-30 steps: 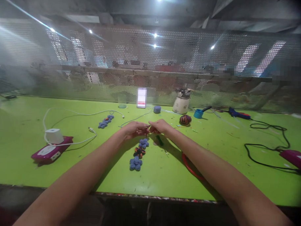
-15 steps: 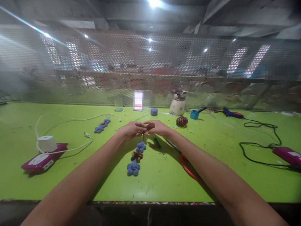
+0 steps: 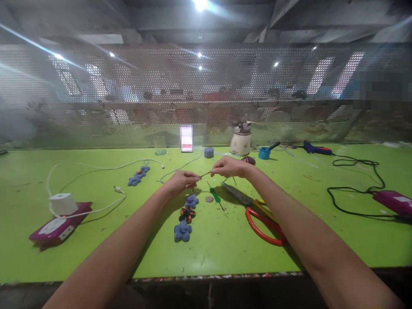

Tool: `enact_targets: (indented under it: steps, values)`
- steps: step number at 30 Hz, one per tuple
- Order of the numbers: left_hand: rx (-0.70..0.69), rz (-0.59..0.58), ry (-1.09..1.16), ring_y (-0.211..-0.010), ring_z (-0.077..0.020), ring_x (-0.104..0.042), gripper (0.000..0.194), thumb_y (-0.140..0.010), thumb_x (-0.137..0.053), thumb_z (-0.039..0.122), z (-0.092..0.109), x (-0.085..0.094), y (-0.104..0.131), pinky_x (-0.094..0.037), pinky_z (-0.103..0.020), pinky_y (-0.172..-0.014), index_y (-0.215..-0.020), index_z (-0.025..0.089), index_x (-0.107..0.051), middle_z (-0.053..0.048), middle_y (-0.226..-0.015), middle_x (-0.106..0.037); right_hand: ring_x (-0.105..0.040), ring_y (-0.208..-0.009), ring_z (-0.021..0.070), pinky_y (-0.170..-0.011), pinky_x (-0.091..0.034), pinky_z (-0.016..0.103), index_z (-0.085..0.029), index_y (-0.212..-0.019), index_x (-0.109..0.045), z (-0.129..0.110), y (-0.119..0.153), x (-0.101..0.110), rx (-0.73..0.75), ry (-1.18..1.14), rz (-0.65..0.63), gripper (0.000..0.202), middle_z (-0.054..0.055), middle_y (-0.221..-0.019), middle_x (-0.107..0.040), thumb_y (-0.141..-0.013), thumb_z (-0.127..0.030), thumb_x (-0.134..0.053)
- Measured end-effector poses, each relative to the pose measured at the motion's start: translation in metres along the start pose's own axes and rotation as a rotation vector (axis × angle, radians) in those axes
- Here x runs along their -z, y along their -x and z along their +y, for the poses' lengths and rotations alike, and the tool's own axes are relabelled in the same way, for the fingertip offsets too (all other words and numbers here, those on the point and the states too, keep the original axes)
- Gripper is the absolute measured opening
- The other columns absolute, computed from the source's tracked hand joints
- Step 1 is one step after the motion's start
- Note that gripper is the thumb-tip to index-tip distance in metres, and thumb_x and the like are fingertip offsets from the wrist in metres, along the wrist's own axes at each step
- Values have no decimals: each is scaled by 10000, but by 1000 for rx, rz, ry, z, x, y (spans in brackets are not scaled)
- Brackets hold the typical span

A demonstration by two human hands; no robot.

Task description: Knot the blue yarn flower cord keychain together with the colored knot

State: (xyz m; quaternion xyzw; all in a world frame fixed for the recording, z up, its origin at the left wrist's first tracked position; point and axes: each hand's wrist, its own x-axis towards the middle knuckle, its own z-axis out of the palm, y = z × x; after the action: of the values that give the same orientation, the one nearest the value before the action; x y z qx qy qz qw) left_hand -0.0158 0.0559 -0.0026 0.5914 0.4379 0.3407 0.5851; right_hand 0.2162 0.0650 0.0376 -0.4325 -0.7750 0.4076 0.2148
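Observation:
My left hand (image 3: pixel 183 180) pinches a thin dark cord (image 3: pixel 205 175). From the other side my right hand (image 3: pixel 228 167) pinches the same cord, which spans the short gap between the fingertips. Below my left hand, a strip of crocheted flowers lies on the table: a blue flower (image 3: pixel 191 200), a black-and-orange flower (image 3: pixel 187 214) and a larger blue flower (image 3: pixel 182 231). A short strand runs from its top up to my left fingers. A green-handled tool with a thin metal tip (image 3: pixel 215 195) and a small round disc (image 3: pixel 209 199) rest between the hands.
Under my right forearm lie large scissors (image 3: pixel 256 217) with red handles. Farther back stand a phone (image 3: pixel 186 138), a jar (image 3: pixel 240 142) and a yarn ball (image 3: pixel 249 160). A second flower strip (image 3: pixel 138 175), cables and a power strip (image 3: pixel 61 224) are left; a glue gun (image 3: pixel 317 148) is right.
My hands were close together, fingers overlapping; now they are apart with the cord stretched between them. The right hand moved right and the scissors show more fully.

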Motion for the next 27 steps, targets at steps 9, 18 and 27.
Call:
enact_targets:
  steps: [9,18,27]
  values:
    - [66,-130,25,-685,-187,-678,372,-937,-444,389,-13,-7,-1,-342,-235,-455,-926,75,-643,-187,-879,-707,-289,-369,49,-394,-219,211,-96,-767,-677,-5,-10,-17,-13,-214,104,243,-64,-417,-422,-805,-334,-643]
    - [4,-76,10,-504,-91,-535,205,-816,-670,284,-15,-4,-2,-327,-206,-452,-799,80,-661,-32,-587,-582,-261,-363,43,-370,-179,197,-117,-707,-606,0,-22,-18,-61,-345,247,245,-55,-421,-424,-806,-336,-655]
    - [4,-19,-8,-398,-59,-386,206,-797,-669,272,-24,2,-7,-228,-198,-408,-789,66,-664,8,-466,-496,-277,-349,30,-357,-167,186,-88,-651,-627,11,-19,6,-76,-327,128,276,-48,-394,-441,-698,-322,-766]
